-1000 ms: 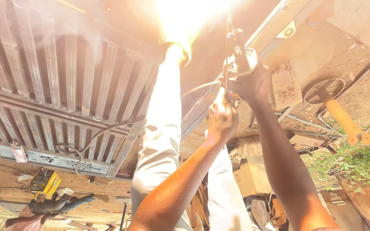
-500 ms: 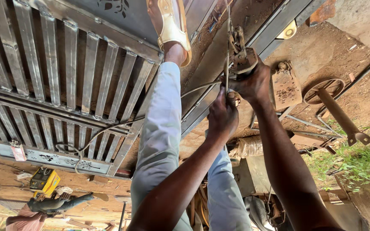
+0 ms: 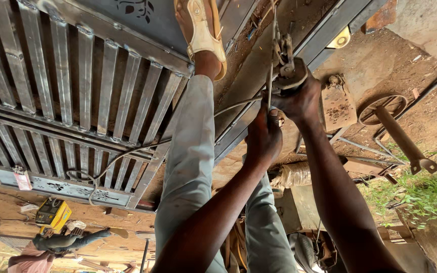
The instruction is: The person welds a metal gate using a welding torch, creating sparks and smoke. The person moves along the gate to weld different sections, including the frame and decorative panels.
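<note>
Metal gate (image 3: 77, 101) below; right hand (image 3: 299, 98) grip clamps electrode holder (image 3: 285, 65), left hand (image 3: 263, 136) pinches rod (image 3: 271, 60).

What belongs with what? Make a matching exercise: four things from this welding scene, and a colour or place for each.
Things:
1. sandal
2. welding machine
3. electrode holder
4. grass

Colour or place:
A. green, at the right edge
B. yellow, lower left
C. cream, on a foot on the metal gate
D. in the right hand

Pairs: 1-C, 2-B, 3-D, 4-A
</note>
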